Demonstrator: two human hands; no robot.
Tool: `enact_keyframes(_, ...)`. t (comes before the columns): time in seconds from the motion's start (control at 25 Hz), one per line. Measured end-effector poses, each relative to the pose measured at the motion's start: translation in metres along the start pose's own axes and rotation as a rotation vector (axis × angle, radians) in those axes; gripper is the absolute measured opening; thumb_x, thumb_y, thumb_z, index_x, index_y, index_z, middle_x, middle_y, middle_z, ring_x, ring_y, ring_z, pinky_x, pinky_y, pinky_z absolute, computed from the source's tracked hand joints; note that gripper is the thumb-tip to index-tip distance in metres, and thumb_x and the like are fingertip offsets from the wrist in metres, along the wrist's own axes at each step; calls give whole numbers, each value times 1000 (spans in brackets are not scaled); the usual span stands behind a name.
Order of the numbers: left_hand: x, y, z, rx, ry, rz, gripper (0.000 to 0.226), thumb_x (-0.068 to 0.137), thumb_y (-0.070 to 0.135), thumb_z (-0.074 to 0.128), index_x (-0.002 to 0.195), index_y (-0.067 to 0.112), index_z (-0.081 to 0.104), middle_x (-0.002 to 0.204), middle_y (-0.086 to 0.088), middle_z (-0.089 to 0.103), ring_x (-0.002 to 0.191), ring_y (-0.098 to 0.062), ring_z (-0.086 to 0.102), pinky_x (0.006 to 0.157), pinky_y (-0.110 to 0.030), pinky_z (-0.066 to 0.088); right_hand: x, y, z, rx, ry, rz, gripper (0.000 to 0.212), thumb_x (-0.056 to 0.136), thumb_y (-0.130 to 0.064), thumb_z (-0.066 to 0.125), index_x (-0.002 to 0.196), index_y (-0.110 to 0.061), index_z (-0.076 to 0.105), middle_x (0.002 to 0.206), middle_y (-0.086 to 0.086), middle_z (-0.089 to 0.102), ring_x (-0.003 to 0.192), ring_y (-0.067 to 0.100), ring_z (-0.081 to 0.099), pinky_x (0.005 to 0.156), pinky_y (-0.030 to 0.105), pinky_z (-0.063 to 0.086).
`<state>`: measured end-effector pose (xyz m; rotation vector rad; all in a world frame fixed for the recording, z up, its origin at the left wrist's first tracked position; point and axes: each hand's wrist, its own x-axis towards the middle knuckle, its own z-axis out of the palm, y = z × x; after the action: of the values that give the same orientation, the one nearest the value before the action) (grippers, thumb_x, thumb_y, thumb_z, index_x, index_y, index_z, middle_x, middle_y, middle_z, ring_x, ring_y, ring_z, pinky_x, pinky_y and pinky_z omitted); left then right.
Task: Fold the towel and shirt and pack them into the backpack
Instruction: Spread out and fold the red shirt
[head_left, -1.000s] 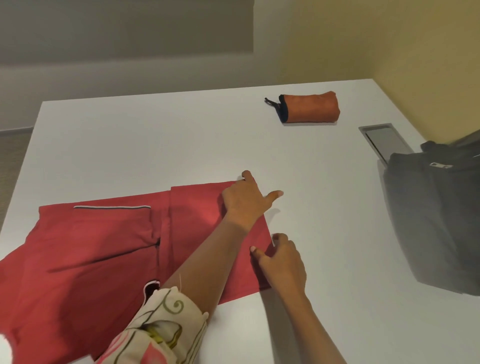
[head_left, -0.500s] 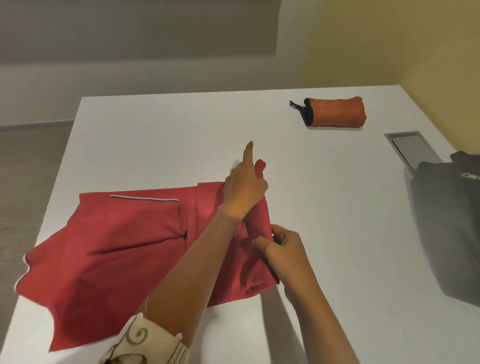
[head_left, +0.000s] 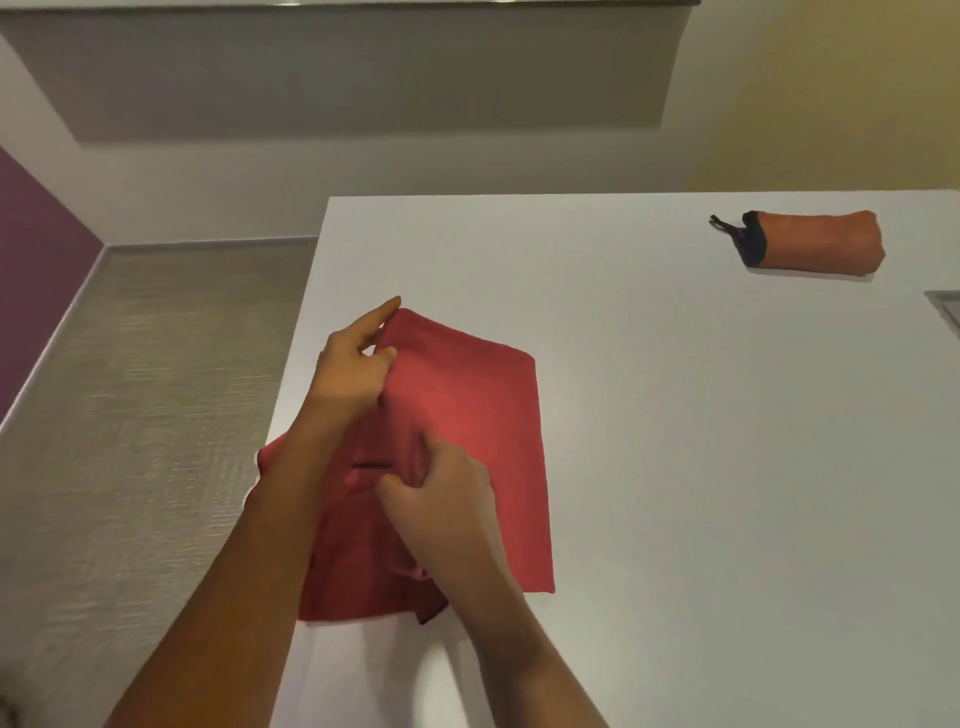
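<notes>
The shirt (head_left: 483, 415), judged light and limp, is pinched at its far corner by the left hand (head_left: 353, 369) and gripped mid-fold by the right hand (head_left: 441, 486). It is best held by edges and corners.

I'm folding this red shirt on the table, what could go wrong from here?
1. The red shirt lies at the left edge of the table, with some cloth already past it; a leftward tug from the left hand could slide it off.
2. Cloth bunches where the right hand pinches it, and the shirt's far edge runs slanted, so the fold may come out creased and crooked.
</notes>
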<state>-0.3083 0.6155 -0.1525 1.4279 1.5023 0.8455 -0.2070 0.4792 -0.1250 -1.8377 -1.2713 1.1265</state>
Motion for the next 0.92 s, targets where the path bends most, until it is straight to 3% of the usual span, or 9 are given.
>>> enact_keyframes(0.2,-4,-68,-34,83,21,-60,53,97,5,49,144,27,44,141,0,52,123,-21,56,109,-43,43,6,-5,71,-120,-105,46,27,84,-20,55,107,-7,53,101,10,66,90,31,64,85,40,52)
enact_keyframes(0.28,-9,-85,-37,174,30,-1,54,98,7,48,147,28,40,144,-2,51,125,-23,54,108,-44,42,6,1,86,-157,-119,39,31,83,-15,55,112,-3,52,100,12,66,86,32,64,80,38,52)
enact_keyframes(0.36,-12,-96,-40,175,56,54,55,98,7,47,148,29,38,144,-1,51,128,-20,52,109,-44,41,4,5,93,-180,-114,0,27,82,-11,54,108,-2,51,96,13,66,75,29,58,68,31,42)
enact_keyframes(0.44,-13,-102,-40,197,73,83,56,98,9,46,148,33,36,142,0,53,127,-18,53,110,-47,38,5,10,95,-182,-132,-41,28,81,-11,55,106,1,52,92,16,67,74,32,58,66,30,35)
enact_keyframes(0.56,-14,-101,-39,549,164,61,63,92,1,46,150,23,33,135,-4,57,121,-25,53,108,-48,28,9,19,93,-154,-278,-98,22,84,-19,60,98,-2,61,83,13,70,76,32,63,68,35,45)
enact_keyframes(0.64,-17,-91,-37,720,306,96,65,85,-1,48,147,16,37,132,-7,56,121,-29,49,104,-49,29,15,29,80,-163,-180,-148,24,87,-26,54,96,-9,68,87,8,72,80,27,66,73,38,51)
enact_keyframes(0.72,-26,-81,-21,750,343,187,56,88,7,45,144,11,43,133,-8,57,125,-28,49,104,-48,32,28,42,60,-299,72,-229,27,88,-23,49,104,-14,69,99,6,69,91,25,63,79,38,52)
enact_keyframes(0.8,-42,-85,8,821,238,224,53,95,28,31,143,11,45,141,-8,54,134,-26,45,107,-49,34,46,55,41,-520,253,-324,30,88,-17,50,112,-15,67,114,6,65,110,26,58,90,41,50)
enact_keyframes(0.92,-55,-102,40,924,94,123,62,96,49,23,146,17,42,154,-8,37,144,-30,31,112,-55,27,77,77,30,-792,200,-393,41,97,-27,41,134,-16,57,146,8,49,142,26,37,112,49,33)
